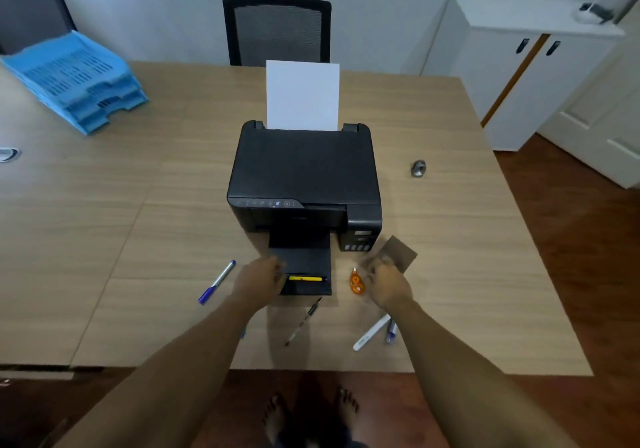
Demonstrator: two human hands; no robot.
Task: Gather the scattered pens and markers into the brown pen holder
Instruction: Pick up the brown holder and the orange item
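Your right hand [384, 283] grips the tilted brown pen holder [398, 253] beside the printer [304, 177]. Your left hand [258, 279] touches the yellow marker [307, 278] on the output tray [304, 267]; its grip is unclear. Pens lie scattered: blue pen [217, 282], black pen [303, 321], white marker [371, 332].

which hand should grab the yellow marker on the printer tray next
Left. The left hand is already at the yellow marker on the printer tray, while the right hand holds the brown pen holder.

Printer [304, 174] mid-table [104, 239]; pens [217, 282] before it; holder [398, 253] right.
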